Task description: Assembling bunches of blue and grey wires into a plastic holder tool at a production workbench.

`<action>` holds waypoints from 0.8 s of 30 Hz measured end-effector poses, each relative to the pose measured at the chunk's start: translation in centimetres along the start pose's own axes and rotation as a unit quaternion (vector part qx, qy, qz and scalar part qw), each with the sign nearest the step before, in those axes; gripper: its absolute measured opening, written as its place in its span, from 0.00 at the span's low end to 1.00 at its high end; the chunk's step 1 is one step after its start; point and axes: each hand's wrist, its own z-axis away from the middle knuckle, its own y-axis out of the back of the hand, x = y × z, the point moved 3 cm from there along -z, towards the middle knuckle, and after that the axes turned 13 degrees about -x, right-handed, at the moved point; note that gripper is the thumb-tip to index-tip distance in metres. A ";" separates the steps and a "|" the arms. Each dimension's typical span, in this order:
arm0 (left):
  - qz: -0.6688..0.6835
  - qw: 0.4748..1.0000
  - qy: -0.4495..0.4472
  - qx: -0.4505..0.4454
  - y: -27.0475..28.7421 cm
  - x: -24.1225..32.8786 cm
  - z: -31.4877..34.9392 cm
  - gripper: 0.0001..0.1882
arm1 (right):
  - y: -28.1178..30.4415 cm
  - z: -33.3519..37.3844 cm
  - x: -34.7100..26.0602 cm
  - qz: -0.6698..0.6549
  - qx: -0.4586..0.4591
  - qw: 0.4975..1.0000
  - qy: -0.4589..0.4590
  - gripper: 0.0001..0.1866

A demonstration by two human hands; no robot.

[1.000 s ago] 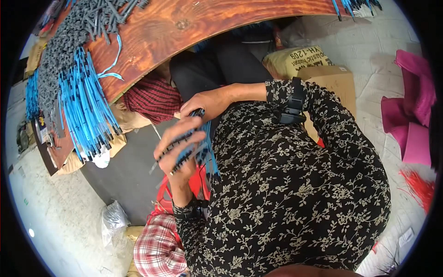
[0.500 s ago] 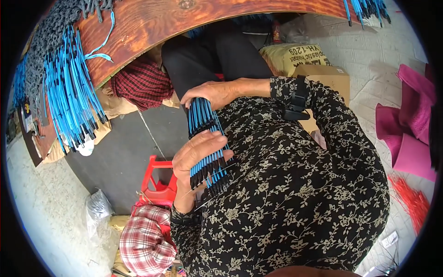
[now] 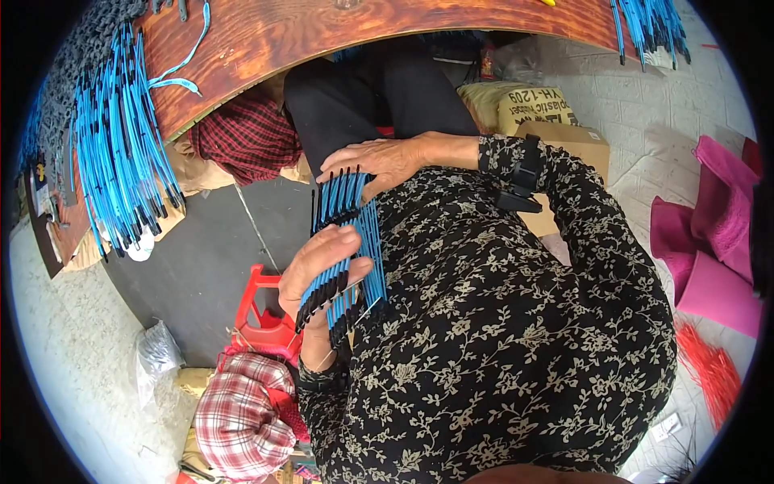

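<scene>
In front of my body I hold a bundle of thin blue strands [image 3: 372, 242] with black tips and a black band across them. My left hand [image 3: 310, 262] is closed round the lower part, its fingers over the front and its thumb at the side. Black ends and a thin pale strand or wire stick out below that hand. My right hand [image 3: 391, 164] lies at the upper end, its fingers stretched out flat behind the black tips and its thumb beside the strands. Part of the bundle is hidden by my left fingers.
Above, a brown wooden table [image 3: 266, 36] carries a dark grey mesh pile [image 3: 60, 89] and hanging blue strands [image 3: 121, 145]. A red stool [image 3: 266, 323] and a plaid cloth [image 3: 246, 411] are at lower left. A cardboard box [image 3: 576, 145] and pink sheets [image 3: 709, 234] are at right.
The bundle and my left hand have shifted slightly left and the strands have fanned apart. My right fingers have straightened, and the upper black tips now show in front of them.
</scene>
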 end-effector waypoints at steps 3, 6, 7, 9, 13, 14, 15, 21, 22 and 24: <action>0.062 0.997 -0.022 -0.038 -0.1 -0.1 -0.1 0.14 | 0.1 -0.1 -0.5 0.014 -0.028 0.999 0.014 0.43; -0.004 0.998 -0.018 -0.059 -0.8 -0.6 -0.2 0.14 | 0.4 0.2 -1.1 -0.039 -0.037 0.998 0.028 0.45; -0.005 0.998 -0.018 -0.060 -1.1 -0.4 -0.3 0.14 | 0.4 0.3 -1.4 -0.066 -0.041 0.996 0.035 0.47; -0.008 0.998 -0.009 -0.063 -1.7 0.2 -0.8 0.17 | 0.6 0.5 -2.1 -0.060 -0.041 0.996 0.057 0.44; -0.065 0.990 -0.062 -0.110 -1.8 0.8 -1.6 0.17 | 1.1 0.9 -3.0 -0.071 -0.060 0.990 0.106 0.40; -0.092 0.983 -0.090 -0.131 -1.9 1.0 -1.7 0.17 | 1.2 0.9 -3.0 -0.096 -0.080 0.986 0.112 0.41; -0.094 0.983 -0.091 -0.131 -2.0 1.1 -1.5 0.17 | 1.2 1.0 -3.0 -0.119 -0.100 0.981 0.117 0.42; -0.034 0.988 0.001 -0.152 -2.2 1.5 -1.7 0.14 | 1.7 1.5 -2.1 -0.246 -0.155 0.948 0.133 0.45; -0.021 0.988 0.011 -0.152 -2.1 1.6 -1.9 0.14 | 1.7 1.6 -2.1 -0.290 -0.168 0.935 0.117 0.45; -0.038 0.987 -0.024 -0.156 -2.3 1.3 -1.9 0.14 | 1.6 1.6 -2.1 -0.332 -0.180 0.920 0.100 0.47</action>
